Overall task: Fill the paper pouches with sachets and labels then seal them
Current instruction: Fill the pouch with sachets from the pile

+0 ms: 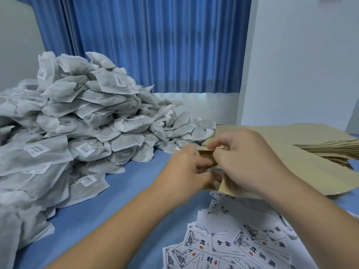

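Right now both hands are close together over the blue table [116,200], working the top of one brown paper pouch [205,152]. My left hand [186,167] grips the pouch just below its mouth while my right hand [244,158] pinches a thin pale strip [218,147] along the top edge. I judge this is the sealing step, though my hands hide whether a sachet and label are already inside. Next I need a steady pull on that strip, then to press the flap flat. The sachets [87,117] are heaped to my left, the labels [242,243] lie near me, and spare pouches [291,136] are stacked on the right
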Demonstrator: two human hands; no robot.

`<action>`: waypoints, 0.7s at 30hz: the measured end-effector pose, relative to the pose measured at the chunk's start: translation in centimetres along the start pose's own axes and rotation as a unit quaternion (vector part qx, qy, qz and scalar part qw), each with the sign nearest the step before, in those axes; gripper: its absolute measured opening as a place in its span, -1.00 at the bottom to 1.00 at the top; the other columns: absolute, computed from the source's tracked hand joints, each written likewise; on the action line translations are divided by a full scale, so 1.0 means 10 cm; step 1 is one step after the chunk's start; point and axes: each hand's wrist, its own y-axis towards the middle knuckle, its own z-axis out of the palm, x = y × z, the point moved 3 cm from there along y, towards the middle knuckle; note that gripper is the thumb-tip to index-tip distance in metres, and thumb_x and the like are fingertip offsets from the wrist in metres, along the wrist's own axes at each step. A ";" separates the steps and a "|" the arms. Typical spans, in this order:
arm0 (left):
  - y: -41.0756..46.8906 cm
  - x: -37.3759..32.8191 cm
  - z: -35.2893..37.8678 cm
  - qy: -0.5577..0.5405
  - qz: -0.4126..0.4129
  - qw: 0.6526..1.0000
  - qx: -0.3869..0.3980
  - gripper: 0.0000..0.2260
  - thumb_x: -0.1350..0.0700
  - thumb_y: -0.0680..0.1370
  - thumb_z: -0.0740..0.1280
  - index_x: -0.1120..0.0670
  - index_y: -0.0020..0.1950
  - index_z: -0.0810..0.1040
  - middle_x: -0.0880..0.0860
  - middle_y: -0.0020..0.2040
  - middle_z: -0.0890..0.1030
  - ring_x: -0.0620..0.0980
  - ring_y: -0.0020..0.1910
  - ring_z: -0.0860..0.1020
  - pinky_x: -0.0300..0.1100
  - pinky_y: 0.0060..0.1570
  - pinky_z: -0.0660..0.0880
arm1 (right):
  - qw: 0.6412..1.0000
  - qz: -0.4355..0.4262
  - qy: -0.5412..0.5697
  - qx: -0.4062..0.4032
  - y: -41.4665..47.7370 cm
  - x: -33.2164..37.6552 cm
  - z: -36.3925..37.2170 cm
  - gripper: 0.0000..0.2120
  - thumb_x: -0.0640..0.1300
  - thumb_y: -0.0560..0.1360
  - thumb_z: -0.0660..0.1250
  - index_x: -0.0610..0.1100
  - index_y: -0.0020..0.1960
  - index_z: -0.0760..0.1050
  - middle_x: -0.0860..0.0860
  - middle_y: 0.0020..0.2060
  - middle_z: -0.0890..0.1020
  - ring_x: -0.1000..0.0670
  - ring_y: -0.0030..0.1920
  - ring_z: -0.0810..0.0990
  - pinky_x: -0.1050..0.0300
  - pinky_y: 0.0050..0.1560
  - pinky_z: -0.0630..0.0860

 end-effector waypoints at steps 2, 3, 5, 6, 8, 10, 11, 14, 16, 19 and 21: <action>0.01 0.00 0.02 0.012 0.013 0.999 0.040 -0.82 0.13 0.36 0.28 -0.06 -0.44 0.47 -0.13 -0.34 0.42 -0.19 -0.29 0.41 -0.39 -0.34 0.34 | 1.000 -0.009 0.015 -0.002 0.00 0.00 0.01 -0.76 -0.24 0.38 0.27 0.03 -0.17 0.64 0.17 -0.35 0.57 0.19 -0.29 0.51 0.24 -0.28 0.42; 0.00 0.00 0.03 0.018 0.020 0.997 0.068 -0.83 0.18 0.41 0.30 -0.03 -0.37 0.47 -0.13 -0.35 0.41 -0.16 -0.28 0.43 -0.30 -0.29 0.38 | 1.000 -0.013 0.024 0.000 -0.01 0.01 0.01 -0.76 -0.25 0.37 0.26 0.03 -0.19 0.65 0.19 -0.39 0.57 0.21 -0.32 0.51 0.25 -0.30 0.40; -0.01 0.01 0.04 0.016 0.036 0.993 0.114 -0.76 0.34 0.46 0.31 0.07 -0.34 0.45 -0.12 -0.38 0.42 -0.15 -0.31 0.41 -0.25 -0.28 0.39 | 0.999 -0.025 0.027 0.013 -0.03 0.02 0.02 -0.73 -0.27 0.37 0.25 0.05 -0.19 0.64 0.24 -0.52 0.51 0.22 -0.41 0.47 0.26 -0.38 0.31; -0.02 0.01 0.05 0.010 0.028 0.990 0.136 -0.74 0.39 0.45 0.28 0.11 -0.37 0.44 -0.10 -0.38 0.46 -0.14 -0.32 0.43 -0.25 -0.29 0.41 | 0.999 -0.036 0.020 0.025 -0.04 0.04 0.03 -0.72 -0.27 0.37 0.25 0.07 -0.16 0.62 0.26 -0.55 0.48 0.21 -0.44 0.45 0.26 -0.40 0.27; -0.04 0.00 0.02 0.008 -0.012 0.987 0.158 -0.70 0.40 0.43 0.21 0.08 -0.41 0.48 -0.16 -0.38 0.54 -0.22 -0.33 0.46 -0.33 -0.27 0.44 | 0.997 -0.062 -0.004 0.045 -0.06 0.08 0.05 -0.68 -0.25 0.37 0.24 0.12 -0.06 0.59 0.26 -0.53 0.48 0.18 -0.44 0.42 0.23 -0.40 0.26; -0.04 -0.02 -0.07 0.015 -0.048 0.988 0.148 -0.69 0.34 0.48 0.20 0.01 -0.35 0.52 -0.19 -0.34 0.53 -0.26 -0.31 0.45 -0.36 -0.24 0.43 | 0.996 -0.076 -0.029 0.041 -0.05 0.11 0.04 -0.62 -0.23 0.37 0.23 0.15 0.05 0.56 0.22 -0.51 0.49 0.16 -0.43 0.40 0.20 -0.36 0.30; -0.03 -0.03 -0.14 0.005 -0.058 0.989 0.137 -0.75 0.30 0.52 0.22 0.04 -0.27 0.56 -0.18 -0.30 0.54 -0.25 -0.29 0.46 -0.34 -0.21 0.44 | 0.995 -0.079 -0.043 0.032 -0.05 0.12 0.02 -0.60 -0.22 0.37 0.23 0.16 0.10 0.54 0.17 -0.52 0.48 0.16 -0.40 0.40 0.19 -0.35 0.32; 0.00 -0.07 -0.41 -0.086 -0.077 0.989 0.094 -0.81 0.26 0.58 0.25 0.12 0.00 0.66 -0.01 -0.12 0.68 -0.13 -0.12 0.58 -0.28 -0.02 0.49 | 0.994 -0.088 -0.068 -0.007 0.01 0.17 -0.04 -0.58 -0.17 0.37 0.26 0.23 0.14 0.48 0.12 -0.52 0.46 0.18 -0.34 0.43 0.18 -0.34 0.36; 0.05 -0.05 -0.61 -0.136 -0.100 0.983 0.067 -0.79 0.29 0.60 0.25 0.14 0.10 0.65 0.12 0.00 0.69 -0.01 -0.01 0.62 -0.23 0.11 0.51 | 0.993 -0.092 -0.064 -0.022 0.10 0.21 -0.06 -0.58 -0.15 0.38 0.27 0.22 0.15 0.48 0.11 -0.51 0.43 0.19 -0.34 0.42 0.18 -0.35 0.33; 0.19 0.00 -0.90 -0.082 -0.106 0.989 0.056 -0.81 0.25 0.58 0.29 0.07 0.08 0.66 0.07 -0.01 0.70 -0.02 0.04 0.64 -0.18 0.13 0.54 | 0.996 -0.073 -0.042 -0.028 0.27 0.25 -0.03 -0.56 -0.19 0.38 0.26 0.17 0.19 0.50 0.11 -0.48 0.38 0.17 -0.33 0.42 0.19 -0.34 0.30; 0.33 0.08 -1.17 0.036 -0.087 0.995 0.027 -0.83 0.16 0.56 0.34 -0.02 0.07 0.67 -0.07 -0.03 0.70 -0.15 0.01 0.62 -0.20 0.08 0.53 | 0.998 -0.051 -0.009 -0.030 0.38 0.26 0.00 -0.58 -0.22 0.38 0.26 0.15 0.16 0.52 0.08 -0.47 0.49 0.16 -0.34 0.46 0.17 -0.34 0.34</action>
